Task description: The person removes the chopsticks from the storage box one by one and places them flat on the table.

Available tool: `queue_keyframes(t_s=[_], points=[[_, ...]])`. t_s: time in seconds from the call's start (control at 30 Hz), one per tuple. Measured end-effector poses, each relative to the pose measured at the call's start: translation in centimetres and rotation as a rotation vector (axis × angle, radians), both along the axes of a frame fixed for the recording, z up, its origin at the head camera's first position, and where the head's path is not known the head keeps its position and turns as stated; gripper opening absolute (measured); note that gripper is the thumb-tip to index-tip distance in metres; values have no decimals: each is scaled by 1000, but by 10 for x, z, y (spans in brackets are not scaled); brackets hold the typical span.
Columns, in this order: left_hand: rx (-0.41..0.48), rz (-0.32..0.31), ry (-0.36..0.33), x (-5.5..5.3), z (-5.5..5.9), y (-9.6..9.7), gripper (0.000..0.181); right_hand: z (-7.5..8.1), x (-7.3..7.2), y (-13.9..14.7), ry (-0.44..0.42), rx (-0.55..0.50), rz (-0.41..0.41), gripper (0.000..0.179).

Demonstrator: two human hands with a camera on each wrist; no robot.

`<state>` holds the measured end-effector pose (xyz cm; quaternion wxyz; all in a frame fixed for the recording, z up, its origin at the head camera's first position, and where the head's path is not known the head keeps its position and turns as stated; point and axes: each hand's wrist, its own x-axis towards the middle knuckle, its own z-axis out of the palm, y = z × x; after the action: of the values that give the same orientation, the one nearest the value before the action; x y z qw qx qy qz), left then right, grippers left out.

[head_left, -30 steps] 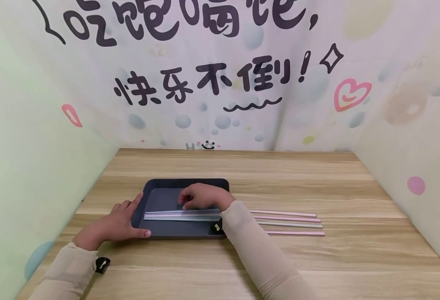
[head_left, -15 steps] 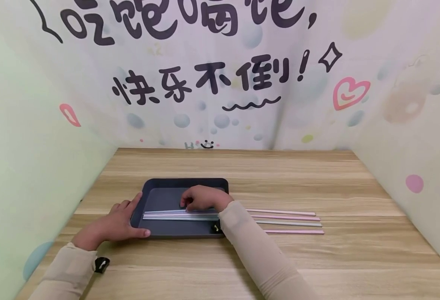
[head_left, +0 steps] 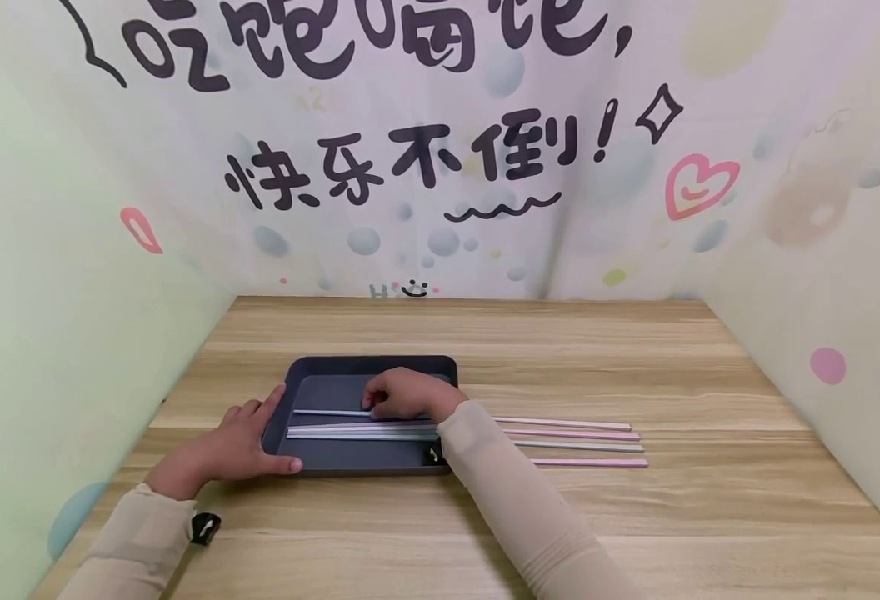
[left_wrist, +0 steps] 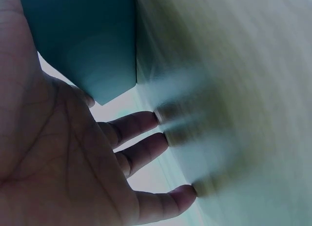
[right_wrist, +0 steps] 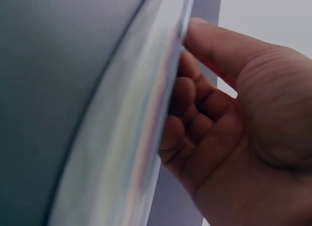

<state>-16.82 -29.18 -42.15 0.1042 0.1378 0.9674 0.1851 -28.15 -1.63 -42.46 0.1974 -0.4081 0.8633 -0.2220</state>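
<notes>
Table: spread below everything, in light wood grain.
Tray: lay dark and shallow, left of the table's middle.
Left hand: rested against the tray's left end, with fingers spread, fairly straight, and thumb on near rim.
Right hand: hung above the tray, with fingers curled, and pinched one pale stick.
Outer sticks: lay rightward on the table, partly behind the right sleeve.
Bundled sticks: lay together inside the tray.
Pale stick: lay just behind these, apart.
</notes>
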Motion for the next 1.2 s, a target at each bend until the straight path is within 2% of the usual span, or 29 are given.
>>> queue_keyframes(t_s=[0.37,0.87,1.2], points=[[12,-7,38,1,-3,1,123,-4,3,-6,49,0,-13,11],[0,-8,41,-1,-3,0,124,-1,3,-7,36,6,-14,9],[-4,-3,22,-1,-2,0,124,4,0,-6,20,-13,31,12]])
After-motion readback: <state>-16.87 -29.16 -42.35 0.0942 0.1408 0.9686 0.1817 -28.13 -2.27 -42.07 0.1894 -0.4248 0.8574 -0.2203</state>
